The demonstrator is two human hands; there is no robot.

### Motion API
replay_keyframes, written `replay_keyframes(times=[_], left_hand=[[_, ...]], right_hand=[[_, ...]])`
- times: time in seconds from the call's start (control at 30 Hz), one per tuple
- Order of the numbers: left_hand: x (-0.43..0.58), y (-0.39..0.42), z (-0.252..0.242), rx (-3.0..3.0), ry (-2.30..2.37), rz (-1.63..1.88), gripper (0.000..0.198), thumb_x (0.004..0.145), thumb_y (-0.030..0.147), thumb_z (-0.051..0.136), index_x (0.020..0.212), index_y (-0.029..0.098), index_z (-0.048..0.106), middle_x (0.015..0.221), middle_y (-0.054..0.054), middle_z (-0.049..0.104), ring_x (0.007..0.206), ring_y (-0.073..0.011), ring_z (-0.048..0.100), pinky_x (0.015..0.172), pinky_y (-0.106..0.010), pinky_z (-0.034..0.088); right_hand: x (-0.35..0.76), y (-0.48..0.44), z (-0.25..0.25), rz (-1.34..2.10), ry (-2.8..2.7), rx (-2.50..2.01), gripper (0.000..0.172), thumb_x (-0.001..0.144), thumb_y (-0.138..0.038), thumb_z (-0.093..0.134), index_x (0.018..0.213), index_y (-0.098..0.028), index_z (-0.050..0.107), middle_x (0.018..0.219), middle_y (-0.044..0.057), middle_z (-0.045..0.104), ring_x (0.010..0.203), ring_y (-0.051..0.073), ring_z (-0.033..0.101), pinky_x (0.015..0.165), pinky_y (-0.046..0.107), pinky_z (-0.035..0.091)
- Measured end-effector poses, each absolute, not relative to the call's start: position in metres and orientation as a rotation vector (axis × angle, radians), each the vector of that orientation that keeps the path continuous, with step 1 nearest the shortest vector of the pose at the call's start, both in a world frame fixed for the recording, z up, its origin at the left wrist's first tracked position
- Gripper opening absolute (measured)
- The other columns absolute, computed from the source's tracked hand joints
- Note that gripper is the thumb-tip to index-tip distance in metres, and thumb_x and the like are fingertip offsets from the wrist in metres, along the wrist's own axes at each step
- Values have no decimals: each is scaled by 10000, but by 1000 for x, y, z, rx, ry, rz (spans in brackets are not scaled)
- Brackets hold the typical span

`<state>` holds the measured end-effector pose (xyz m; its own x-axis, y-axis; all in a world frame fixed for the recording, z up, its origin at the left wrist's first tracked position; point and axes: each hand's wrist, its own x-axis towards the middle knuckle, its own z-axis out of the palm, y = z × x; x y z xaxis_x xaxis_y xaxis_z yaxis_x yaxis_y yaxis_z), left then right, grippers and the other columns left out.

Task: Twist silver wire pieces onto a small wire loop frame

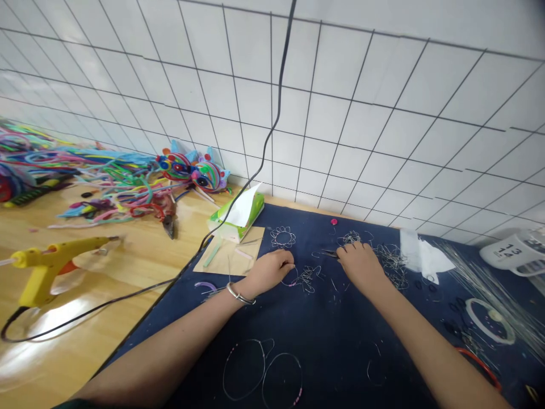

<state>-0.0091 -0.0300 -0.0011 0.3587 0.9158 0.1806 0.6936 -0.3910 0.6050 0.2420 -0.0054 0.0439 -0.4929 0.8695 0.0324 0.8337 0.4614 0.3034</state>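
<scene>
My left hand (pixel 271 268), with a silver bangle (pixel 239 294) on its wrist, is closed in a pinch. A small wire loop with pinkish beads (pixel 291 284) hangs from its fingertips. My right hand (pixel 360 263) is wrapped round a pair of pliers (pixel 329 253), whose dark jaws point left. Near the tips lies a short curved wire (pixel 315 255); I cannot tell whether they touch. Between my hands sits a tangle of bent wire pieces (pixel 308 278). Just beyond my left hand is a flower-shaped wire ring (pixel 283 237).
Two large wire loops (pixel 264 358) lie on the dark blue mat (pixel 332 341). More wire (pixel 394 264), long straight wires (pixel 502 295) and a white mug (pixel 513 253) are right. A yellow glue gun (pixel 55 267), tissue pack (pixel 240 218) and pipe cleaners (pixel 114 170) are left. A black cord (pixel 272 128) hangs across.
</scene>
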Motion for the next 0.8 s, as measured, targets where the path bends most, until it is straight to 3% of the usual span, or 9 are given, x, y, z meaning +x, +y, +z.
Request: replay_keyframes(times=[0.2, 0.47, 0.7, 0.8], left_hand=[[-10, -29, -3, 2269, 1405, 630, 166, 817, 272, 439, 826, 219, 597, 830, -18, 591, 769, -151, 552, 713, -242, 414], [-9, -28, -2, 2263, 1434, 626, 187, 819, 284, 432, 826, 215, 606, 810, -17, 593, 752, -146, 554, 688, -228, 406], [-9, -26, 0, 2074, 1372, 776, 175, 796, 300, 459, 759, 198, 597, 747, -5, 595, 699, -136, 548, 637, -223, 400], [-8, -26, -2, 1850, 1319, 863, 202, 792, 341, 461, 736, 179, 569, 639, 13, 563, 588, -112, 528, 557, -211, 397]], right_hand=[[230, 32, 48, 439, 2643, 1210, 180, 783, -84, 433, 828, -169, 586, 774, 110, 580, 827, 226, 474, 724, 344, 260], [217, 37, 48, 605, 2577, 1015, 170, 773, -69, 433, 827, -148, 573, 765, 97, 589, 773, 214, 484, 676, 340, 254], [222, 17, 43, 599, 2531, 1194, 162, 790, -79, 416, 865, -151, 541, 752, 94, 587, 749, 205, 498, 655, 321, 262], [225, 5, 44, 604, 2539, 1368, 155, 787, -78, 424, 852, -163, 536, 757, 85, 584, 754, 201, 494, 664, 317, 264]])
